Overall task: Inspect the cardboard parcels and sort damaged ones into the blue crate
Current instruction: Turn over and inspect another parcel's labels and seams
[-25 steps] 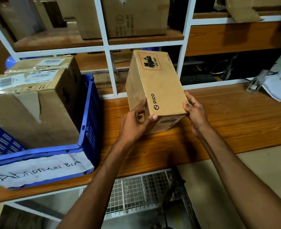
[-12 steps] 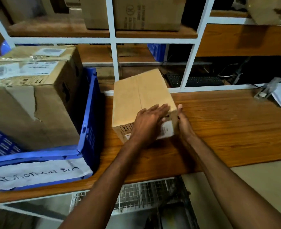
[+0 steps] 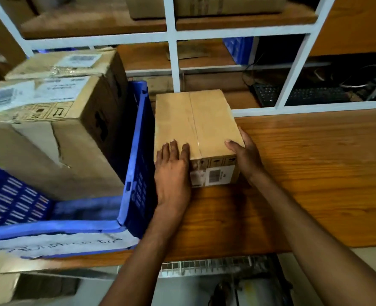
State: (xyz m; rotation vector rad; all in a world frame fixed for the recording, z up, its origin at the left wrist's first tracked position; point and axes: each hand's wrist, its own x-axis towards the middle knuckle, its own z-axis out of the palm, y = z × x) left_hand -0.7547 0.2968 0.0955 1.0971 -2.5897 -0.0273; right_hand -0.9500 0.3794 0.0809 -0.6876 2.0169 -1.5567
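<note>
Two big parcels [image 3: 50,140], the front one torn, sit in the blue crate [image 3: 138,151]. Small parcel [image 3: 196,124] lies on the worktop [image 3: 315,173] just beside it and looks intact. Left hand [image 3: 171,171] lies flat on top; right hand [image 3: 246,155] clasps the near right corner. Verdict pending.

The left arm [image 3: 136,261] and right arm [image 3: 310,235] reach forward side by side, the left hand [image 3: 172,173] lying palm-down with straight fingers over the near left edge of the cardboard parcel [image 3: 196,120], the right hand [image 3: 244,155] gripping its near right corner, thumb on top.
</note>
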